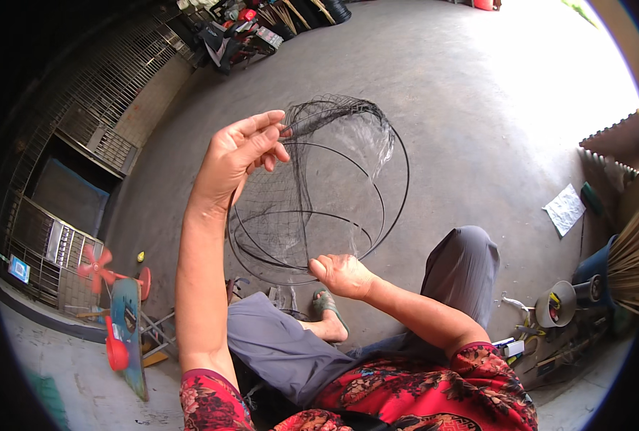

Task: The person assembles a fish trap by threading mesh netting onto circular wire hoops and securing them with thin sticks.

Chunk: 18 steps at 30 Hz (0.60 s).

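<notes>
A hooped net [272,208] of dark mesh on thin black rings hangs in front of me, above the floor. My right hand [342,276] is closed at its near lower edge, gripping the rim. Raised at the net's upper left is my left hand [244,151]. Its thumb and fingers are bent toward each other beside the mesh; whatever lies between them is too fine to make out. Clear, wispy plastic or line [384,147] clings to the upper right of the net. Dark mesh bunches along the top ring.
At my left stand a pink fan [95,269] and a blue board [125,323] with a red bowl [116,345]. To the right are a bowl of small items [555,305], a blue bucket of sticks [596,262] and a white sheet [566,210]. A motorbike [240,43] stands far off.
</notes>
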Available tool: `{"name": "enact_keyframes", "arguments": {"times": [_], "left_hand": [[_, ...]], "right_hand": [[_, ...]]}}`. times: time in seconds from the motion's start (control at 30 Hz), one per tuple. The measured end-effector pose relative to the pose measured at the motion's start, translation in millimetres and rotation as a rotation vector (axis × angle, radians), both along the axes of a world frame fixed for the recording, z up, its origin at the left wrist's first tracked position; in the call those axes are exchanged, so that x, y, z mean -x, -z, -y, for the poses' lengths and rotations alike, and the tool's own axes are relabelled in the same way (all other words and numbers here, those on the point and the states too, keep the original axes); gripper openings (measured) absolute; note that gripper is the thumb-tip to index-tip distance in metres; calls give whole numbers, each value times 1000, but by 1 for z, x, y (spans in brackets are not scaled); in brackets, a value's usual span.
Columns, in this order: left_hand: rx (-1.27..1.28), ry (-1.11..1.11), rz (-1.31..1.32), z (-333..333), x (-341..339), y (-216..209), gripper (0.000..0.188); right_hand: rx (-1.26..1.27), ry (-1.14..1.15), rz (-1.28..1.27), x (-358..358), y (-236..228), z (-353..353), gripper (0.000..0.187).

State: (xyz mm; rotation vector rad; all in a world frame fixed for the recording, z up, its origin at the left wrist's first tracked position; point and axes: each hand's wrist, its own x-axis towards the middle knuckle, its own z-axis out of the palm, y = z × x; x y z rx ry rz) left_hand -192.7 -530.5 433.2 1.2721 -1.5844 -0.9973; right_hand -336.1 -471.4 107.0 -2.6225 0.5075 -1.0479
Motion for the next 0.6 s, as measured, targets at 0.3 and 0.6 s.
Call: {"name": "enact_keyframes", "arguments": {"times": [0.3,0.6], "left_hand": [[967,-361,744,6,57,14,6],[570,-239,539,-72,73,204,12]], "right_hand": [[-343,76,213,35,3,36,23],[-1372,-389,794,84,-46,55,18]]}}
